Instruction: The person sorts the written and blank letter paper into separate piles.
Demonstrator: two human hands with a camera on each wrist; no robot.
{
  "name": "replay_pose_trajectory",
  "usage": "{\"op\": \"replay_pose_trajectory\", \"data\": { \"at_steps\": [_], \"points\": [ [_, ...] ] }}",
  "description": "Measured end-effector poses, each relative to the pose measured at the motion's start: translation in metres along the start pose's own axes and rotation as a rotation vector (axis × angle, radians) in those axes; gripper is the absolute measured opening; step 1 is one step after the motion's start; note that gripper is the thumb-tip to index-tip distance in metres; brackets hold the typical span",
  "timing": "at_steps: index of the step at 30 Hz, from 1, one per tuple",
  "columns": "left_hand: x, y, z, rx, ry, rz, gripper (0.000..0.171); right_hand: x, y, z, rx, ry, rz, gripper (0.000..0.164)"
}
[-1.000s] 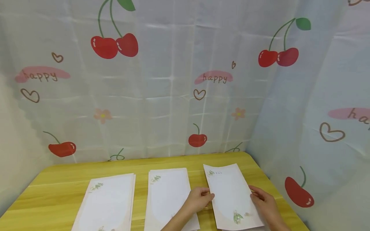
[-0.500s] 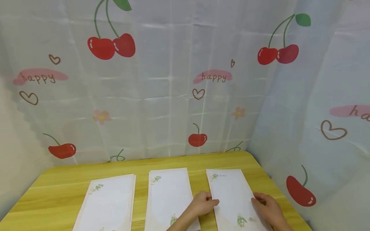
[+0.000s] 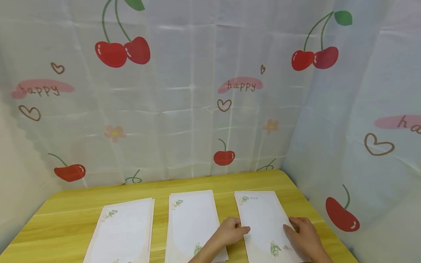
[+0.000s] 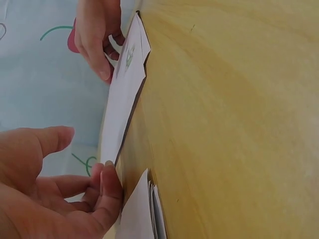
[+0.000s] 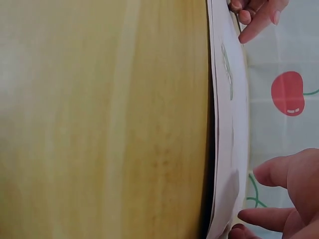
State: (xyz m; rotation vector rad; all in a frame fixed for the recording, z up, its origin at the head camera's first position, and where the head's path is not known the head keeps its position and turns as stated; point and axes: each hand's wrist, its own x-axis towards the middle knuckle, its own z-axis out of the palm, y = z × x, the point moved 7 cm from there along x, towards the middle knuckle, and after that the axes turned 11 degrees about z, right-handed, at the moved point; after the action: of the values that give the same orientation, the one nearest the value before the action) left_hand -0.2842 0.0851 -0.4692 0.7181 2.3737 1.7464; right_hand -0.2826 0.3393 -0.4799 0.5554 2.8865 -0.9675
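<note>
Lowered since a second ago, the top sheet [image 3: 263, 223] now lies nearly flat on the surface [image 3: 225, 201] at 5 o'clock, so I judge it about settled beside the sheets at 6 [image 3: 192, 219] and 7 [image 3: 120, 230]. My left fingers [image 4: 110, 191], at its 9 o'clock edge, and right fingers [image 5: 266, 217], at 3, are relaxed, thumbs parted wide from them.

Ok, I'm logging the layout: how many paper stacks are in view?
3: the left stack, the middle stack, and the right stack between the left hand and right hand.
</note>
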Motion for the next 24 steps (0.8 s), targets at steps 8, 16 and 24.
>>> {"op": "replay_pose_trajectory", "data": {
  "at_steps": [8, 16, 24],
  "points": [
    [-0.005, 0.009, -0.012, 0.023, -0.017, 0.009, 0.037, -0.006, -0.019, 0.0, -0.015, 0.038, -0.077, 0.054],
    [-0.013, 0.016, -0.034, 0.17, -0.044, 0.055, 0.036, -0.016, -0.044, 0.006, -0.004, 0.064, -0.198, 0.048],
    [-0.039, 0.016, -0.08, 0.338, 0.003, 0.024, 0.069, -0.027, -0.075, 0.024, 0.028, 0.074, -0.343, 0.043]
  ]
}}
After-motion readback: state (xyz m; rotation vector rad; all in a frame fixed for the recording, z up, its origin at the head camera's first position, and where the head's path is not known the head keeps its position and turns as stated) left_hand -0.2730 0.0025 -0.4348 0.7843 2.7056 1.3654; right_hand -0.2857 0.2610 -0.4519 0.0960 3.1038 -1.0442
